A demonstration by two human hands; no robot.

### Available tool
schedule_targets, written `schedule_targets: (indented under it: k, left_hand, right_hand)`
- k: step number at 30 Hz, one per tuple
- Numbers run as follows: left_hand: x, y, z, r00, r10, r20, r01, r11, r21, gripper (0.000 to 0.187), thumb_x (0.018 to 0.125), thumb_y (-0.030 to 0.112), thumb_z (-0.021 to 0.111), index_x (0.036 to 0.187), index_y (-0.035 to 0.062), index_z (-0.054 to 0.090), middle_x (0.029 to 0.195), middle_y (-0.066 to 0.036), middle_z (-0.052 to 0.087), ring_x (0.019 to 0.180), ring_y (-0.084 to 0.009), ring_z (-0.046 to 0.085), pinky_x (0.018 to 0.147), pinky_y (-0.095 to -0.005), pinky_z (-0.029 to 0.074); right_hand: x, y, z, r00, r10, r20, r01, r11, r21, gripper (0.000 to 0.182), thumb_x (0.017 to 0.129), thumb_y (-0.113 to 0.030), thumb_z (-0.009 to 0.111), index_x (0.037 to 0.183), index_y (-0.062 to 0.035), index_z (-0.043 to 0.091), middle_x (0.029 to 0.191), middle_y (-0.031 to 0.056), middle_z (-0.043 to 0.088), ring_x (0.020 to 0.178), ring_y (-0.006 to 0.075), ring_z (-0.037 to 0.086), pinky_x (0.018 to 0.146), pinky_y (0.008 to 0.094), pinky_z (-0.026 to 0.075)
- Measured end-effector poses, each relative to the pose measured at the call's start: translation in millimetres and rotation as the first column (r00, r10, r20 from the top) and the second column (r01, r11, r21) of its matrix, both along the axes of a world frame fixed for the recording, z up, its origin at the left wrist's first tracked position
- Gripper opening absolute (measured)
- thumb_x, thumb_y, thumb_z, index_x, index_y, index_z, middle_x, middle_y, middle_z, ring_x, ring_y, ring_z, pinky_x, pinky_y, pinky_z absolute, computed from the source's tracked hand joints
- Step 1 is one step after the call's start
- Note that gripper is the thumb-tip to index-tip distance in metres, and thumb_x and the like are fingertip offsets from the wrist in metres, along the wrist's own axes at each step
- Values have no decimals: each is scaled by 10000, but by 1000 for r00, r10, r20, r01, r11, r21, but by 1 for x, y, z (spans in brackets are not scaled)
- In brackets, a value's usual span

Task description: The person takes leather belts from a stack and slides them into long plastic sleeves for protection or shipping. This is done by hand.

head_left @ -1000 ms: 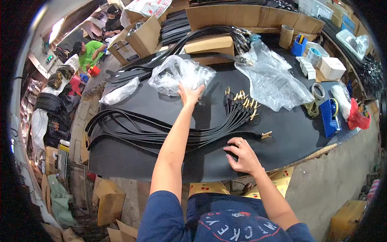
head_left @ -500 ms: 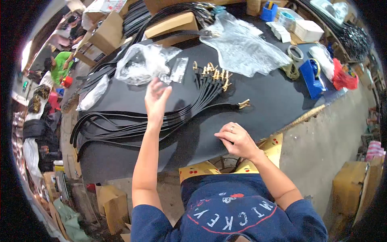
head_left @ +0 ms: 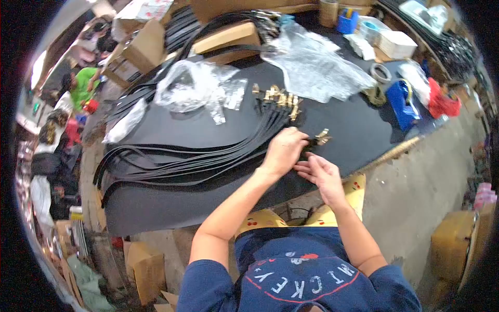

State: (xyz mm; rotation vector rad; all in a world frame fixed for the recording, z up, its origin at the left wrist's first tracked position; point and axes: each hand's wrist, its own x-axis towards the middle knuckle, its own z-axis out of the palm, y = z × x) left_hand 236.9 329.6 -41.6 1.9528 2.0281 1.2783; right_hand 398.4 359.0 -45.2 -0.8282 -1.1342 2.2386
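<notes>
While both hands meet at its gold buckle end, one black belt (head_left: 291, 141) lies apart from the bundle of belts (head_left: 208, 153) on the black table (head_left: 171, 205).

The left hand (head_left: 283, 151) is closed over the strap just behind the buckle (head_left: 322, 138); the right hand (head_left: 323, 174) pinches the strap beside it, fingers curled, near the table's front edge. The belt looks light, limp and smooth, likely to slide and droop, so the stiff metal buckle and the strap just behind it seem the surest places to hold. Just beyond the buckle lies the bundle, its gold buckles (head_left: 275, 98) fanned together and close enough to snag. Farther from the buckle sit crumpled clear plastic bags (head_left: 195, 86), a larger plastic sheet (head_left: 317, 65), a blue tape dispenser (head_left: 397, 99) and cardboard boxes (head_left: 138, 47).
</notes>
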Motion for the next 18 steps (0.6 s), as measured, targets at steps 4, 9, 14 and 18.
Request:
schedule_targets:
  k: [4,9,14,18]
  left_hand:
    - [12,2,19,952,-76,298,100,993,-65,169,771,48,647,926,-10,678,805,-141,646,731,-251,642,647,-311,499]
    - [-4,-2,37,785,20,619,66,991,-116,127,820,82,656,907,2,705,805,-70,700,724,-77,619,676,-264,506]
    - [-115,-5,34,802,493,336,-499,863,-76,207,858,183,624,901,-5,700,759,-71,691,706,-83,610,652,-247,477]
    - [-185,14,2,842,538,48,-533,842,-85,245,814,205,667,913,-18,682,744,-145,673,684,-191,631,653,-323,488]
  right_hand:
    - [-14,11,-3,961,-178,-213,112,950,-290,326,961,-351,493,1090,-55,539,1024,54,602,928,159,594,860,305,484]
    - [-33,18,-12,876,-421,-234,391,906,-165,291,962,-323,496,1107,-72,515,1041,81,606,907,170,595,815,317,489]
    - [-27,36,-7,807,-411,-425,310,906,-288,403,968,-382,433,1183,-41,446,1070,196,599,1047,328,579,950,446,448]
    - [-33,37,-18,772,-385,-506,250,915,-316,426,984,-413,361,1246,-81,417,981,170,609,983,315,597,949,458,448]
